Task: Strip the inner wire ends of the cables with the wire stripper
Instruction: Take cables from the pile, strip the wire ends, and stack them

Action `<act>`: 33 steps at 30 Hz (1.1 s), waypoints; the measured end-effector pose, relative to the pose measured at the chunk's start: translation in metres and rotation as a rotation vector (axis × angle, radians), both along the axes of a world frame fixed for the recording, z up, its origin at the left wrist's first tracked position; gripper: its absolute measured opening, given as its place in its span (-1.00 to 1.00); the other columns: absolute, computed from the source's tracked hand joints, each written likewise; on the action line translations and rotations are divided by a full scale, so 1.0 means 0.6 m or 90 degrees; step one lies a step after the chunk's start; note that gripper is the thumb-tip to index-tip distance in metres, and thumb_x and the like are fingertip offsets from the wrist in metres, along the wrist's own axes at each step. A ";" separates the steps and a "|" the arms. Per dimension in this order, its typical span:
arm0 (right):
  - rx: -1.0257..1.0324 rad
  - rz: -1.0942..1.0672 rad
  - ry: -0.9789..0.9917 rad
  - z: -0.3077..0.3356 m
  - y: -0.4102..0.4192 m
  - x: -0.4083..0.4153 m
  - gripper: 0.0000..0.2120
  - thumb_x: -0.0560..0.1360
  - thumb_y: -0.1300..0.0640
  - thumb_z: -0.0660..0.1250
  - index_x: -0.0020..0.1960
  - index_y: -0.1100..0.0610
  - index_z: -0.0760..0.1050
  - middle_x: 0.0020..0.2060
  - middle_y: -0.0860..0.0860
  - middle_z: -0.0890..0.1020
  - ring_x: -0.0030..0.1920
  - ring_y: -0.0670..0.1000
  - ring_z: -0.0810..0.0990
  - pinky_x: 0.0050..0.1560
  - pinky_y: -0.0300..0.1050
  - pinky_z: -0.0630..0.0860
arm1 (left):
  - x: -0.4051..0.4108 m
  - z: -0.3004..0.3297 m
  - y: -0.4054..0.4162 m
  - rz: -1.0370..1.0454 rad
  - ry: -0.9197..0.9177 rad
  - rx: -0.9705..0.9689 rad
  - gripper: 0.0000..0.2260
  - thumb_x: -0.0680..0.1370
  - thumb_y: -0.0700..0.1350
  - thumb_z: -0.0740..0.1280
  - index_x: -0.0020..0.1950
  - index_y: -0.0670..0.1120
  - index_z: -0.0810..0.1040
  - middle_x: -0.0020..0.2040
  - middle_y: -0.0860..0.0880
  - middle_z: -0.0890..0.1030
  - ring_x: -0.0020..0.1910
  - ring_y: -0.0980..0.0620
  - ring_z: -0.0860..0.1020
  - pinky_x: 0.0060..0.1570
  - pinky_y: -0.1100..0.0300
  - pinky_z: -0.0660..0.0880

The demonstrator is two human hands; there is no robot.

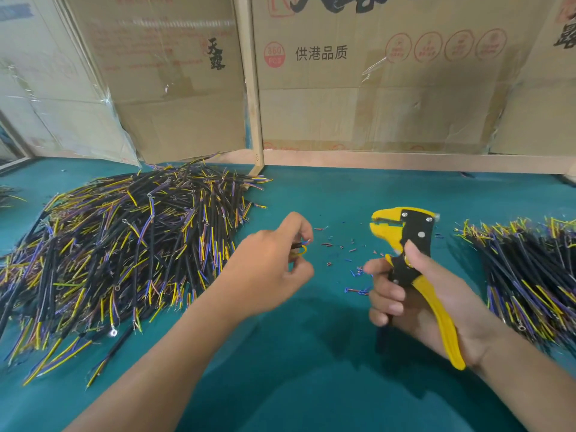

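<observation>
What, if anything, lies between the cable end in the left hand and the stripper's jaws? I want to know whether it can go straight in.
Nothing visible. The left hand pinches the cable; the wire stripper, gripped by the right hand, faces it across bare green mat scattered with insulation scraps.

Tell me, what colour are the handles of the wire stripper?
Yellow, with a black body around the pivot. The head view shows the wire stripper held in the right hand.

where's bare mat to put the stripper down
Bare green mat lies between the wooden frame and the wire stripper. Crowded: big cable pile left, second pile right, insulation scraps between the hands.
</observation>
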State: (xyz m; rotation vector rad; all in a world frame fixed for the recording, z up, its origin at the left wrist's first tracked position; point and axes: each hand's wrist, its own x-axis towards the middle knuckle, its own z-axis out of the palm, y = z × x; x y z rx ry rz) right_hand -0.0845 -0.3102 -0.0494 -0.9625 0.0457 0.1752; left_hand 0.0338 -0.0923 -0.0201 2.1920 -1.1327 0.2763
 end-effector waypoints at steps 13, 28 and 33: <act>-0.029 0.069 0.020 -0.013 -0.001 0.010 -0.34 0.58 -0.23 0.22 0.32 0.35 0.52 -0.32 0.07 0.37 -0.32 0.07 0.38 -0.16 0.06 0.47 | 0.005 -0.005 -0.003 -0.023 0.092 -0.033 -0.85 0.56 -0.17 0.19 -0.13 -0.09 0.53 -0.42 -0.06 0.48 -0.49 0.10 0.29 -0.45 0.36 0.22; 0.035 0.042 0.070 -0.024 -0.006 0.026 -0.40 0.52 -0.16 0.33 0.26 0.35 0.57 -0.32 0.08 0.40 -0.35 0.07 0.40 -0.20 0.04 0.49 | -0.011 0.018 -0.058 0.072 0.508 -0.329 -0.53 0.52 0.02 0.22 -0.57 -0.11 0.32 -0.46 -0.13 0.13 -0.53 0.01 0.08 -0.47 0.22 0.07; 0.064 0.033 0.089 -0.026 -0.005 0.033 -0.45 0.53 -0.12 0.34 0.23 0.36 0.58 -0.32 0.08 0.38 -0.35 0.07 0.38 -0.21 0.04 0.49 | -0.006 0.084 -0.133 -0.126 0.813 -0.398 -0.68 0.63 -0.17 0.09 -0.14 -0.22 0.59 -0.40 0.00 0.33 -0.50 0.09 0.22 -0.58 0.28 0.25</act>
